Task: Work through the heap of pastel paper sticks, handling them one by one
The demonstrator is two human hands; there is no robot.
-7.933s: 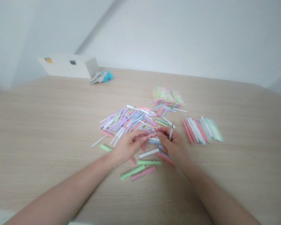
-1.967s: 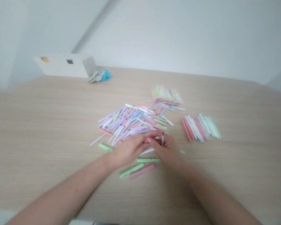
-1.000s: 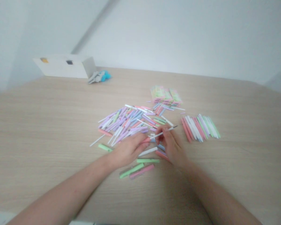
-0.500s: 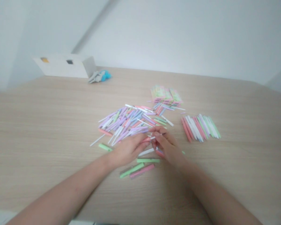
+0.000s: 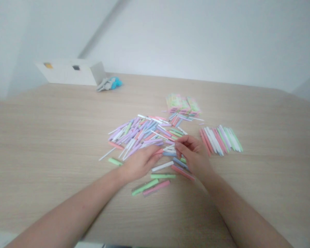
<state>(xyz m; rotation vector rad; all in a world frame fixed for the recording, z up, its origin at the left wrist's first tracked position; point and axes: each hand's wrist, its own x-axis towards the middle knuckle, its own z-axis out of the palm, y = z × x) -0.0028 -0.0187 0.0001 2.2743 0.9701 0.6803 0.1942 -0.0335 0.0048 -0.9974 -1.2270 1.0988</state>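
Left hand: a coral tube is grasped between thumb and fingers, at the near edge of the heap.
Right hand: fingers are curled toward the thumb, near right of the heap; whether anything is pinched cannot be told.
Loose tubes: smooth, straight and slim; two green tubes, one pink tube and one white tube are scattered on the heap's near side.
Heap: purple, white, blue, coral and green sticks are jumbled, too overlapped to be counted.
Row: over ten pastel tubes are laid side by side, right of the heap.
Packets: printed, flat, stacked behind the heap.
Box: one, white, smooth-sided, far left of the heap; contents hidden.
Bundle: grey and blue, crumpled, behind the heap, beside the box.
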